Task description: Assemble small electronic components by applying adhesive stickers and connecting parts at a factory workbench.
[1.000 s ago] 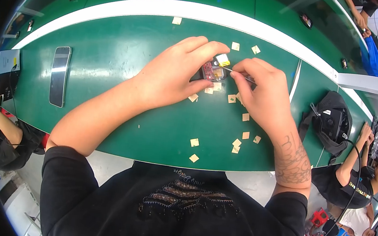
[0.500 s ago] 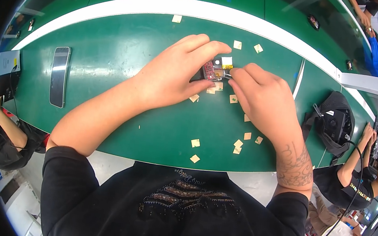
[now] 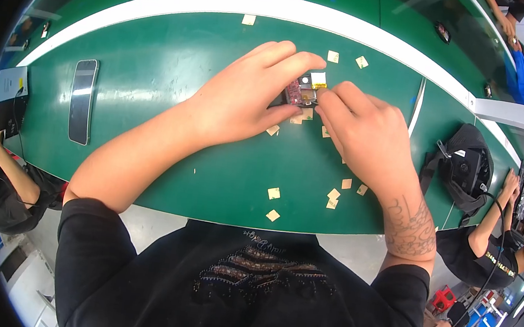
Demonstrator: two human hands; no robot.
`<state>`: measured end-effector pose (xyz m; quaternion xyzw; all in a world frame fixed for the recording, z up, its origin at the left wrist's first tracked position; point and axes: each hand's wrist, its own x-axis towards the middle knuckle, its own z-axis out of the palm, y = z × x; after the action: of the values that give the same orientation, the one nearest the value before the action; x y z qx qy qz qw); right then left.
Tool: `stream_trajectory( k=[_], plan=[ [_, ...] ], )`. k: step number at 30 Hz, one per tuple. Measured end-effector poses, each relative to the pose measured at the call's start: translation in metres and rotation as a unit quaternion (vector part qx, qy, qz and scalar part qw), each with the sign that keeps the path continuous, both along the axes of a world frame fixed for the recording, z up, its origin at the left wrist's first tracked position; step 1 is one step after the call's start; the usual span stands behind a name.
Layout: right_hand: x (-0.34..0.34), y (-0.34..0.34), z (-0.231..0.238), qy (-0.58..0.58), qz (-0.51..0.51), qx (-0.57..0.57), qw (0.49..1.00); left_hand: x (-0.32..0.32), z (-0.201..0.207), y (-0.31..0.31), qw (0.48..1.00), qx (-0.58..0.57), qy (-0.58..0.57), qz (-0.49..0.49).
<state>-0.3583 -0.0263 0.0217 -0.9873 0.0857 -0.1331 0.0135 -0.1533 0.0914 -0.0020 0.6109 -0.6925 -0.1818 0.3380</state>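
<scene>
Left hand (image 3: 244, 91) grasps the small open device (image 3: 308, 95): thumb on the near side, forefinger arching over the far side. Device sits ahead of the chest, between both hands, over the far half of the worktop (image 3: 165, 172); can't tell if it rests there or hangs just above. Red circuit board (image 3: 293, 92) faces up on its left; white block with yellow tape (image 3: 319, 79) stands at its far right corner.

Right hand (image 3: 367, 120) has thumb and forefinger tips at the device's right edge. Can't tell whether they close on a part or a slim tool; the fingers hide it.

Step looks like fine fitting or adjusting inside the case. To do it well: left hand should clamp the rim only, no thumb pressure on the board. Right hand should work in small moves, wrist low, ideally braced on the worktop. Leave slack on the white block; its leads, if any, are too small to see and would likely tear first. Tilt the case for a clear sightline past the fingertips before pushing anything.

Paper squares (image 3: 273, 193) lie loose nearby, some just beside the device; they look easy to snag, so shift those first.
</scene>
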Motion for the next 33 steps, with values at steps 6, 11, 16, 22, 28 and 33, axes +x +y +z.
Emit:
stream_trajectory(
  k=[6,11,16,22,28,33],
  plan=[
    [0.0021,0.0007,-0.0001,0.005,-0.005,-0.018,1.0,-0.0012,-0.0005,-0.0005,0.999,0.017,0.031,0.004],
    [0.0002,0.0023,0.0014,0.01,-0.006,-0.016,1.0,-0.0019,-0.0013,0.0007,0.999,0.015,0.03,0.006],
    [-0.003,0.001,0.0048,0.046,-0.025,0.021,0.998,-0.0012,-0.0017,-0.0001,1.0,-0.026,0.008,-0.002],
    [-0.0008,0.0031,0.004,0.043,-0.019,0.019,0.999,-0.0028,0.0,0.003,0.998,-0.058,-0.028,-0.007],
    [0.0015,0.0035,0.0038,0.021,-0.001,-0.017,1.0,-0.0038,-0.0004,0.0037,0.998,-0.052,-0.023,0.001],
    [-0.0002,0.0043,0.0055,0.027,-0.014,0.002,1.0,-0.004,-0.0001,0.0046,0.997,-0.059,-0.038,0.007]
  ],
)
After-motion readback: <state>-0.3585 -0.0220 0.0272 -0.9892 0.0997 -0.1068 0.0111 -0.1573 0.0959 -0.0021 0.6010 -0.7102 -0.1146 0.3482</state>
